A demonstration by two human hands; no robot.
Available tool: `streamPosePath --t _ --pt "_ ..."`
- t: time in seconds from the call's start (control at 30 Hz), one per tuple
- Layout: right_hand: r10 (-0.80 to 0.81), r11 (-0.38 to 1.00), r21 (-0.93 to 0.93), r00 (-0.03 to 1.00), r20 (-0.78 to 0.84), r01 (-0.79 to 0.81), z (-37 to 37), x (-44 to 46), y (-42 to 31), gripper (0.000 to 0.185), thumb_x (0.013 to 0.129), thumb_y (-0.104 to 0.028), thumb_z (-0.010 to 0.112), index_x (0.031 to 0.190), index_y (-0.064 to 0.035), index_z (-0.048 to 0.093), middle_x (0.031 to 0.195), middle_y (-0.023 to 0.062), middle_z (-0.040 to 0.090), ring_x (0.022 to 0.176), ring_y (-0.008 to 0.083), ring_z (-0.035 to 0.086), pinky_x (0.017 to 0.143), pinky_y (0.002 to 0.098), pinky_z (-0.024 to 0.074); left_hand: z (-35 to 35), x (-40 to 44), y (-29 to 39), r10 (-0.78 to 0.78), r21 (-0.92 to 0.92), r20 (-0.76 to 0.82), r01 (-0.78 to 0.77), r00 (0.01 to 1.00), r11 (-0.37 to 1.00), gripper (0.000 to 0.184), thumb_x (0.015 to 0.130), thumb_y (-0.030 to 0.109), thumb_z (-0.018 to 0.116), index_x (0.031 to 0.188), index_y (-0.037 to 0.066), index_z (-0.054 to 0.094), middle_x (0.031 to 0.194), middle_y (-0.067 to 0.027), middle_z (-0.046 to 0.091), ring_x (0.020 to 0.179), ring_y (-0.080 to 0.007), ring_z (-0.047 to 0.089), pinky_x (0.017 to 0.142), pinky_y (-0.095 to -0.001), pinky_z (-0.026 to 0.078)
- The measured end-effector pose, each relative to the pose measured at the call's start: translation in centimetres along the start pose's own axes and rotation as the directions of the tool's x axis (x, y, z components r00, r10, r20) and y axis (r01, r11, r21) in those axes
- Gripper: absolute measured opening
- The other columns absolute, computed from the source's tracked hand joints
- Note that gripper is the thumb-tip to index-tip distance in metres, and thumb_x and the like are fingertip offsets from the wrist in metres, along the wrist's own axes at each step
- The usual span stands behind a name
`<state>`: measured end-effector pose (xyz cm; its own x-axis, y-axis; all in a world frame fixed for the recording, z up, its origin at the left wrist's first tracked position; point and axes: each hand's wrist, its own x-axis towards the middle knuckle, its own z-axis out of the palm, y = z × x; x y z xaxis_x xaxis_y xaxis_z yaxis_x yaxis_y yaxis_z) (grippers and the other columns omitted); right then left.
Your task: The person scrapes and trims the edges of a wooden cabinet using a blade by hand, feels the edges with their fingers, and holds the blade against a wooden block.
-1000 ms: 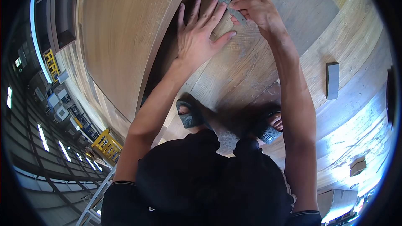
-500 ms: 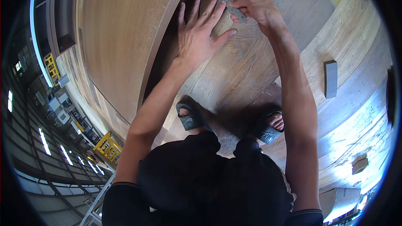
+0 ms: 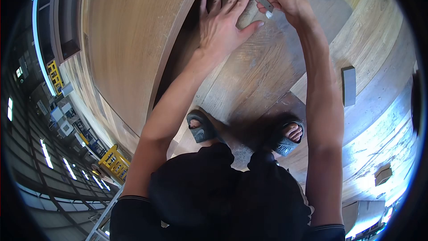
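My left hand (image 3: 221,27) lies with its fingers spread on the wood-grain floor (image 3: 249,62), beside the base of a large wooden panel. Pinched in the fingers of my right hand (image 3: 287,1) is a flat grey strip (image 3: 265,3) with a dark, worn look; its exact kind does not show. The strip's far end is close to my left fingertips, near the floor surface. A small bright white spot (image 3: 269,14) shows at its near end.
The wooden panel (image 3: 133,31) rises along the left. On the right lie a grey block (image 3: 349,87) and a smaller brown block (image 3: 383,175). My sandalled feet (image 3: 200,126) stand behind my hands. Yellow racks (image 3: 115,161) and machinery appear far left.
Both hands have shifted a little farther away and to the right in the view, and the strip has moved with my right hand. A white spot now shows at its near end.
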<state>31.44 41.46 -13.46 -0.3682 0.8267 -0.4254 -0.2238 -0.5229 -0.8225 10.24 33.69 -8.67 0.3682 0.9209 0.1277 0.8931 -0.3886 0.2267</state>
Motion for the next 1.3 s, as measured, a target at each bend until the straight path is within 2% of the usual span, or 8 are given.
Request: streamPosePath --t 0.17,0.23,0.3,0.47,0.53,0.97,1.03,1.3 --pt "-0.27 0.944 -0.161 0.953 0.135 0.289 -0.1 0.0 2.3 0.026 0.093 -0.015 0.07 0.104 0.0057 0.08 0.09 0.0108 0.077 0.076 0.0146 0.067 0.066 0.0279 0.049 -1.5 -0.6 0.7 0.0 0.022 0.045 -0.001 0.999 1.0 0.088 0.087 0.061 0.078 0.16 0.02 0.051 0.162 -0.0064 0.053 0.151 -0.0443 0.044 0.128 -0.0653 0.018" --pt "-0.287 0.958 0.041 0.948 0.139 0.284 1.9 -1.4 1.7 0.026 0.091 -0.015 0.071 0.102 0.0077 0.079 0.083 0.0106 0.075 0.077 0.014 0.067 0.065 0.0284 0.0468 -2.0 -2.0 1.0 -0.025 0.062 0.059 0.022 0.998 0.998 0.09 0.085 0.059 0.082 0.16 0.018 0.052 0.163 -0.0071 0.053 0.151 -0.0403 0.046 0.127 -0.0607 0.024" --pt "0.086 0.996 0.018 0.996 -0.014 -0.086 3.5 -2.3 0.6 0.018 0.086 -0.009 0.069 0.094 0.0036 0.08 0.088 0.0121 0.078 0.072 0.0168 0.074 0.058 0.0282 0.0513 -2.1 -2.6 1.0 -0.027 0.088 0.084 0.019 0.996 0.996 0.089 0.086 0.056 0.083 0.159 0.016 0.052 0.162 -0.0072 0.053 0.15 -0.0402 0.047 0.127 -0.0601 0.025" --pt "-0.149 0.988 -0.023 0.987 0.063 0.151 2.5 -1.9 1.0 0.017 0.085 -0.007 0.071 0.093 0.0057 0.079 0.083 0.0109 0.078 0.069 0.0157 0.072 0.061 0.028 0.0494 -1.3 -2.5 0.4 -0.037 0.06 0.067 0.033 0.997 0.998 0.088 0.087 0.059 0.08 0.16 0.019 0.051 0.161 -0.0051 0.054 0.151 -0.041 0.045 0.128 -0.063 0.019" --pt "0.051 0.999 -0.008 0.999 -0.01 -0.051 2.7 -1.7 0.8 0.019 0.086 -0.01 0.072 0.095 0.0044 0.08 0.092 0.0087 0.079 0.071 0.0152 0.068 0.064 0.0284 0.05 -1.6 -2.5 0.7 -0.04 0.061 0.053 0.037 0.998 0.997 0.088 0.086 0.057 0.081 0.16 0.019 0.051 0.161 -0.0059 0.055 0.151 -0.0402 0.046 0.128 -0.0608 0.021" --pt "-0.037 0.999 -0.007 0.998 -0.041 0.037 1.3 -0.8 1.4 0.025 0.086 -0.016 0.072 0.098 0.0045 0.081 0.095 0.0115 0.079 0.074 0.0169 0.066 0.067 0.0299 0.0505 -0.6 -0.9 0.9 -0.042 0.048 0.009 0.041 0.999 0.998 0.09 0.086 0.062 0.079 0.16 0.02 0.051 0.163 -0.0055 0.053 0.153 -0.04 0.043 0.128 -0.0595 0.022" --pt "-0.043 0.996 0.071 0.998 -0.045 0.046 0.9 -0.8 0.1 0.024 0.091 -0.007 0.068 0.108 0.0084 0.078 0.087 0.0087 0.072 0.07 0.0151 0.065 0.068 0.0266 0.0481 -0.3 0.3 1.0 -0.034 0.049 0.002 0.034 0.999 0.998 0.09 0.087 0.063 0.079 0.16 0.02 0.051 0.163 -0.0055 0.053 0.153 -0.0402 0.043 0.128 -0.0596 0.022" --pt "0.094 0.996 0.007 0.988 -0.119 -0.094 0.0 0.1 -3.0 0.019 0.094 -0.007 0.07 0.104 0.0077 0.078 0.073 0.0023 0.059 0.069 0.017 0.067 0.068 0.0282 0.0512 0.7 2.4 1.1 0.003 -0.001 -0.019 -0.003 1.0 1.0 0.088 0.087 0.062 0.078 0.159 0.019 0.052 0.16 -0.0089 0.056 0.152 -0.0462 0.042 0.128 -0.0646 0.017"
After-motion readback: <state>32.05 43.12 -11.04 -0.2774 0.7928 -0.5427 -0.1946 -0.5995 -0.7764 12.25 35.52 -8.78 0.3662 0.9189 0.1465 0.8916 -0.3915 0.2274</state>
